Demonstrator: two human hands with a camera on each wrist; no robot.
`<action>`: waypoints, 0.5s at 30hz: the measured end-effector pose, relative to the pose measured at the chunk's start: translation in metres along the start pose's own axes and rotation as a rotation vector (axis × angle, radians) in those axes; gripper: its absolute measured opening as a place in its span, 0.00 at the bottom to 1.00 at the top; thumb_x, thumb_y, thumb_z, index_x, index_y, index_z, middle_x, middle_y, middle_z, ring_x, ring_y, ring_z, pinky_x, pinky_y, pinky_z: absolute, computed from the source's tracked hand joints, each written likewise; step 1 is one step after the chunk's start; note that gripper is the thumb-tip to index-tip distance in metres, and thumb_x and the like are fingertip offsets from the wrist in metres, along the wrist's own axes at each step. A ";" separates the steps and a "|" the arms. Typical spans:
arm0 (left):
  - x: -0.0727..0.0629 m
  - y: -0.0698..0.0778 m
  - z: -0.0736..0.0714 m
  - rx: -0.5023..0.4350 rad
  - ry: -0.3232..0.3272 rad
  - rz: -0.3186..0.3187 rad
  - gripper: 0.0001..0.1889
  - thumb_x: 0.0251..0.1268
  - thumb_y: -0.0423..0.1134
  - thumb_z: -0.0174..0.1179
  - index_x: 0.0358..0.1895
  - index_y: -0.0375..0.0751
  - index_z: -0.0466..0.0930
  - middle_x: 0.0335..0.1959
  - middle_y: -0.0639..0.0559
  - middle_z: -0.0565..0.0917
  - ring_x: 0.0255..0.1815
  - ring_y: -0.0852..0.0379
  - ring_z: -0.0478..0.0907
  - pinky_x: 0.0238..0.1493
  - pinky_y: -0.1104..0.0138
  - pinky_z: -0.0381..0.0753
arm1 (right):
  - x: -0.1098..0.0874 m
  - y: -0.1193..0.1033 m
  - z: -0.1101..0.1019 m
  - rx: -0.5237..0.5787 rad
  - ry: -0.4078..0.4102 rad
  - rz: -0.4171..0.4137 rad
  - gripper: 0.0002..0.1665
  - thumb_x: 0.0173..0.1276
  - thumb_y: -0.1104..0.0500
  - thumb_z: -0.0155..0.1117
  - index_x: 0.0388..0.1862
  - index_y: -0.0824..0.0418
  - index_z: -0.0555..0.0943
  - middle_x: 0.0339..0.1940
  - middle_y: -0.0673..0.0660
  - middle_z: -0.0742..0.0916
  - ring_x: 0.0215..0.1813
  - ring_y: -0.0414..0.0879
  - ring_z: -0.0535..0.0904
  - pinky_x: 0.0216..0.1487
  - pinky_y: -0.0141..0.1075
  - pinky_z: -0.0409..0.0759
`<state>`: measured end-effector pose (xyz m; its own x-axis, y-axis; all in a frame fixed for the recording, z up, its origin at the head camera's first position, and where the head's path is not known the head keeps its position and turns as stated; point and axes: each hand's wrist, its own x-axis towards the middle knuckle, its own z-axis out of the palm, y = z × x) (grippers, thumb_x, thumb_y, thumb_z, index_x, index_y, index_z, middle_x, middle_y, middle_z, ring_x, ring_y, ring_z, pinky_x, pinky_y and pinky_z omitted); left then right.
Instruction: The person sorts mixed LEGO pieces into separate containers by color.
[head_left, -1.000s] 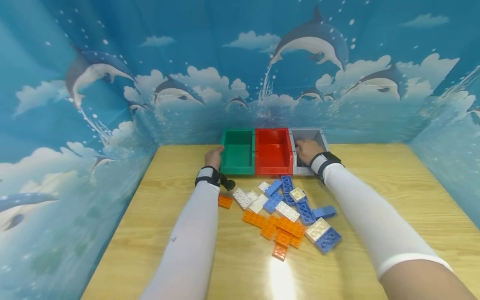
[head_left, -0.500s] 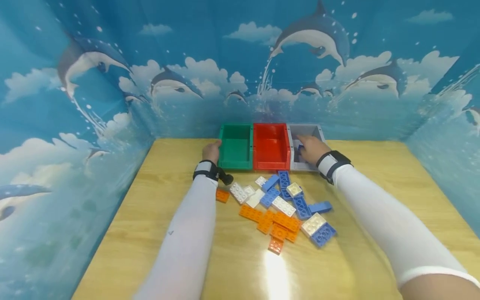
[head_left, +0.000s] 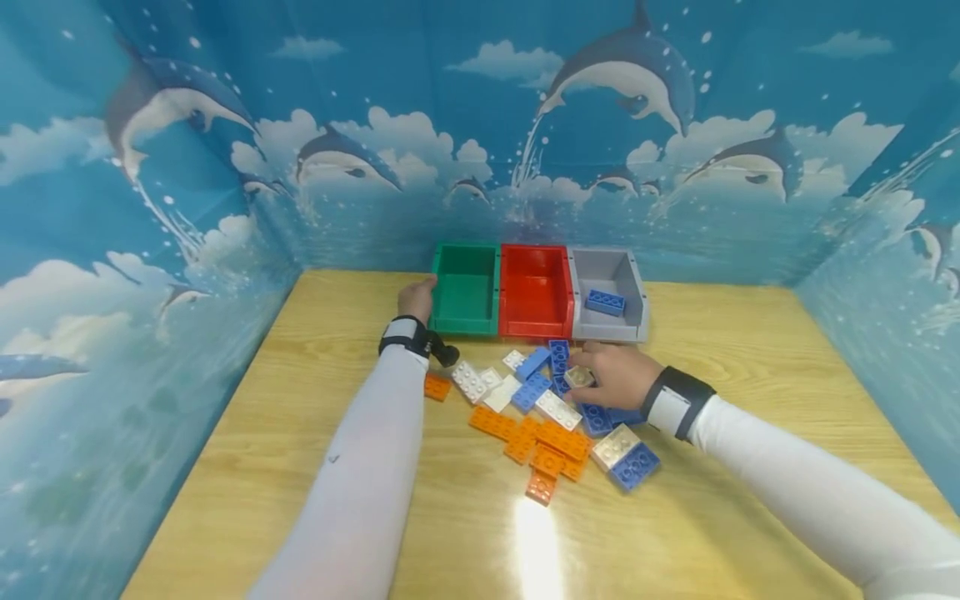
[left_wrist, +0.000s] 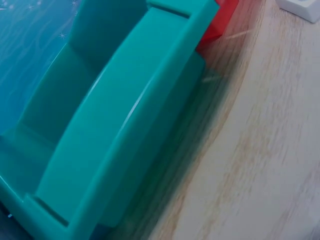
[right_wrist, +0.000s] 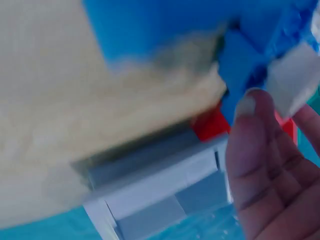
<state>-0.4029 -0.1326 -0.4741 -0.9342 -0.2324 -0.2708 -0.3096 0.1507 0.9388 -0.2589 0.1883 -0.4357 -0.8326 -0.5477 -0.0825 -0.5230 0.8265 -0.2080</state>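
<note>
On our tabletop [head_left: 465, 542], the gray bin [head_left: 611, 332] just got a blue brick [head_left: 605, 302], so our right hand [head_left: 621, 375] now pinches a cream brick [head_left: 579, 377], left hand [head_left: 416, 300] holding the green bin [head_left: 463, 327].

green bin [left_wrist: 115, 105] cropped, left wrist | blue bricks [right_wrist: 137, 27] blurred, right wrist

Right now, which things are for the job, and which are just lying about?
Seem part of the job:
cream brick, in the right grip
blue brick, inside the grey bin
loose blue bricks, white bricks, orange bricks
green bin, red bin

Probably just there:
dolphin backdrop
table
wrist straps
</note>
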 end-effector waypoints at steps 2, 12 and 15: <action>0.001 -0.001 -0.001 -0.006 0.006 0.009 0.24 0.75 0.53 0.50 0.22 0.45 0.56 0.22 0.52 0.56 0.25 0.54 0.54 0.36 0.61 0.60 | 0.001 0.000 0.004 -0.001 -0.009 -0.001 0.28 0.61 0.43 0.72 0.54 0.58 0.84 0.46 0.55 0.87 0.44 0.47 0.82 0.49 0.45 0.83; -0.005 0.000 -0.003 -0.007 -0.049 -0.008 0.26 0.76 0.55 0.48 0.59 0.34 0.74 0.60 0.40 0.75 0.61 0.43 0.71 0.66 0.55 0.67 | 0.039 0.001 -0.017 0.073 0.034 0.005 0.12 0.58 0.62 0.68 0.42 0.58 0.81 0.38 0.54 0.78 0.33 0.46 0.74 0.34 0.38 0.77; 0.000 -0.001 -0.001 -0.006 -0.027 -0.012 0.21 0.75 0.54 0.49 0.32 0.38 0.69 0.31 0.46 0.68 0.34 0.50 0.66 0.45 0.59 0.67 | 0.064 0.000 -0.026 0.095 0.073 -0.011 0.04 0.58 0.62 0.64 0.31 0.58 0.78 0.32 0.55 0.74 0.29 0.47 0.71 0.30 0.37 0.72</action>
<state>-0.4020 -0.1341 -0.4750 -0.9350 -0.2078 -0.2873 -0.3196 0.1428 0.9367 -0.3173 0.1567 -0.4153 -0.8397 -0.5429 -0.0088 -0.5157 0.8024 -0.3004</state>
